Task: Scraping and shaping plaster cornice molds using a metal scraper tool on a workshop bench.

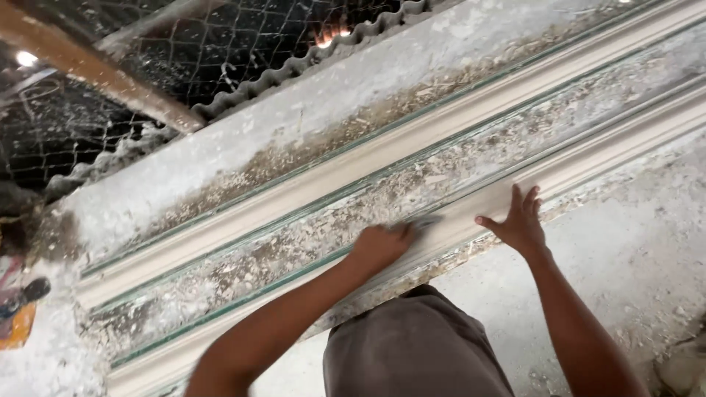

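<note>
Moulding, a long pale plaster strip, lies along the near edge of the casting desk and runs slantwise from the lower left up to the upper right of our view. That slant is its long axis, and both of our hands sit on it near the middle of its length. Our left hand is curled shut around a small flat grey tool, perhaps a scraper or a scrap of sanding sheet; we cannot tell which. The tool's free end lies on the strip, up and to the right of the knuckles, so the strip's untouched length stretches away from that grip along the same slant. Our right hand is just beyond it, further up the strip, fingers spread and flat, pressing on the near face and holding nothing. The two hands are near each other but apart, with the tool between them.

Behind the strip, a shallow channel in the desk runs parallel, bounded by thin green lines and filled with plaster crumbs and flakes. A second pale strip lies beyond that channel, also parallel. Further back are a corrugated sheet edge and wire mesh. Dusty floor lies on our side.
</note>
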